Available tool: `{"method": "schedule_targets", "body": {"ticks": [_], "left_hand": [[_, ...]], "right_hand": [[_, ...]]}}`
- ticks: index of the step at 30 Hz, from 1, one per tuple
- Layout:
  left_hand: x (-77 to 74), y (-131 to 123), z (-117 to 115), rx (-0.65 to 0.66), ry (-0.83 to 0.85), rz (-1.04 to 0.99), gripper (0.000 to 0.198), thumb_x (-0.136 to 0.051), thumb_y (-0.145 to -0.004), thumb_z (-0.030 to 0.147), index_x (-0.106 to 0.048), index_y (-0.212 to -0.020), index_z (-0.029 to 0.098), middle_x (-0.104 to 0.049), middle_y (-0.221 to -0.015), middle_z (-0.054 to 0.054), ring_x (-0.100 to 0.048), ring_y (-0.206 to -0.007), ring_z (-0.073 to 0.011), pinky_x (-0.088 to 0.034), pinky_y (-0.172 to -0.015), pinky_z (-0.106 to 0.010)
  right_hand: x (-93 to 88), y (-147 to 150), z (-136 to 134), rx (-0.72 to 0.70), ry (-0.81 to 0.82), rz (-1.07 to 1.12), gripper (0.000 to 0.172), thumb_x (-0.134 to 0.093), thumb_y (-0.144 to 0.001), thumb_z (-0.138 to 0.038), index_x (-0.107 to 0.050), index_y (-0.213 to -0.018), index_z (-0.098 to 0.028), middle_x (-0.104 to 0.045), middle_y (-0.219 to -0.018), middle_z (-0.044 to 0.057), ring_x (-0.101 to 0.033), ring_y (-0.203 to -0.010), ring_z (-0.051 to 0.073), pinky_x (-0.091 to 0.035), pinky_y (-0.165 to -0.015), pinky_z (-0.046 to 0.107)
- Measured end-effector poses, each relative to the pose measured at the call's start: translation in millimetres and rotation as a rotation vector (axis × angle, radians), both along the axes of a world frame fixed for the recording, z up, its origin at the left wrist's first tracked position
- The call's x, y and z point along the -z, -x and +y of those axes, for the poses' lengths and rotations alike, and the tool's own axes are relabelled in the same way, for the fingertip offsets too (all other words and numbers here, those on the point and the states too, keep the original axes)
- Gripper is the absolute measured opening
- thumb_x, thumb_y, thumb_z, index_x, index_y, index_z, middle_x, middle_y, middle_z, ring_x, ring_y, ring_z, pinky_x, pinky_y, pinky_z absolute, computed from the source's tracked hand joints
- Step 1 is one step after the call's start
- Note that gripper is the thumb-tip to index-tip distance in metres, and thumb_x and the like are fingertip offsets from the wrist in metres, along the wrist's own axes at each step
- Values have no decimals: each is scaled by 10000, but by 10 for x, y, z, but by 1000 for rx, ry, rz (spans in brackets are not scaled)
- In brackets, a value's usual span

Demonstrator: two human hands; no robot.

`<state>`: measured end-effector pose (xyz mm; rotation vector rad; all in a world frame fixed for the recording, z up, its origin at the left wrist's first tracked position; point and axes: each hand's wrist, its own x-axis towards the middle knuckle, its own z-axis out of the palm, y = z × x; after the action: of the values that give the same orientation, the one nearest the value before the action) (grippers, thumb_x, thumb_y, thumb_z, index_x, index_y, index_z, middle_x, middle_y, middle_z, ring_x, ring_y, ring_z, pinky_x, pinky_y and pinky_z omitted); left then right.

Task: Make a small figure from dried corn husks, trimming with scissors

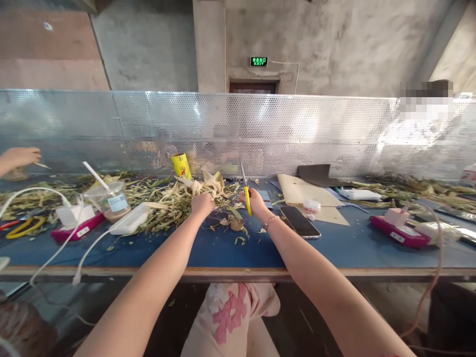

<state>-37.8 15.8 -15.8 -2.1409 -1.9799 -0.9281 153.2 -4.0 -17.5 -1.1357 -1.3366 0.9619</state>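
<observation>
My left hand (pixel 203 203) is closed on a bunch of dried, pale leaf strips (pixel 208 184) at the edge of a big pile of leaf strips (pixel 163 198) on the blue table (pixel 230 253). My right hand (pixel 255 201) grips yellow-handled scissors (pixel 245 191), the blade pointing up and away. Small leaf scraps (pixel 236 225) lie between the two hands.
A black phone (pixel 299 221) lies right of my right hand, beside tan paper sheets (pixel 305 191). A plastic cup with a straw (pixel 109 198), pink devices (pixel 76 230) (pixel 399 230) with white cables, and a yellow can (pixel 181 165) stand around. A perforated metal screen (pixel 297 129) backs the table. Another person's hand (pixel 18 157) is at far left.
</observation>
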Motion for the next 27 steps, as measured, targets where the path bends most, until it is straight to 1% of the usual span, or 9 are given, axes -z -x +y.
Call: {"method": "schedule_targets", "body": {"ticks": [4, 6, 8, 10, 13, 17, 21, 24, 27], "left_hand": [[-95, 38, 5, 38, -183, -244, 100, -489, -720, 220, -510, -623, 210, -612, -682, -82, -588, -786, -264, -379, -732, -346], [-120, 21, -1, 133, -263, -441, 53, -510, -723, 222, -503, -671, 213, -630, -735, -70, -585, -799, -237, -382, -745, -319], [-131, -17, -25, 267, -279, -618, 53, -541, -700, 190, -494, -709, 214, -636, -750, -53, -583, -783, -211, -384, -747, -294], [-132, -67, -62, 358, -236, -723, 108, -553, -678, 150, -488, -736, 215, -629, -718, -34, -580, -741, -193, -385, -733, -281], [-128, -139, -115, 437, -161, -790, 171, -546, -652, 87, -481, -741, 218, -594, -631, -4, -559, -656, -169, -379, -693, -271], [-133, -199, -129, 476, -58, -939, 179, -515, -649, 45, -478, -714, 208, -514, -550, 33, -460, -497, -113, -339, -562, -242], [-163, -233, -140, 589, 152, -1213, 111, -517, -696, 126, -431, -707, 195, -397, -468, 77, -317, -380, -58, -238, -437, -198], [-199, -258, -190, 682, 202, -1350, 168, -552, -716, 237, -388, -721, 202, -355, -443, 101, -272, -341, -35, -197, -398, -170], [-233, -274, -240, 725, 217, -1450, 239, -583, -700, 275, -356, -724, 208, -380, -455, 101, -255, -313, -23, -171, -374, -162]], "right_hand": [[60, -8, 90, 47, -44, -51, 227, -625, -663, -261, -415, -726, -202, -606, -792, 7, -612, -646, 121, -495, -598, 255], [75, -37, 107, 71, -72, -101, 209, -595, -687, -294, -416, -741, -202, -597, -756, -5, -602, -636, 116, -488, -605, 256], [72, -58, 95, 88, -91, -149, 225, -574, -700, -347, -410, -752, -203, -574, -695, -19, -590, -620, 119, -473, -578, 247], [57, -59, 66, 73, -106, -152, 257, -561, -704, -396, -401, -765, -205, -551, -675, -26, -583, -614, 122, -453, -539, 233], [35, -38, 26, 57, -112, -189, 273, -541, -709, -429, -398, -770, -205, -543, -689, -20, -571, -613, 123, -437, -509, 228], [16, -54, -5, 164, -43, -524, 217, -584, -681, -346, -438, -724, -191, -561, -651, 15, -564, -631, 154, -419, -533, 247], [13, -111, -32, 164, 7, -811, 150, -599, -652, -289, -491, -634, -186, -571, -595, 37, -581, -645, 181, -408, -553, 254], [27, -118, -41, 93, -25, -992, 164, -619, -623, -287, -504, -556, -191, -568, -574, 28, -578, -670, 186, -412, -575, 255], [17, -95, -49, 129, -153, -970, 86, -609, -632, -230, -541, -618, -179, -601, -672, 31, -567, -754, 170, -420, -645, 246]]}}
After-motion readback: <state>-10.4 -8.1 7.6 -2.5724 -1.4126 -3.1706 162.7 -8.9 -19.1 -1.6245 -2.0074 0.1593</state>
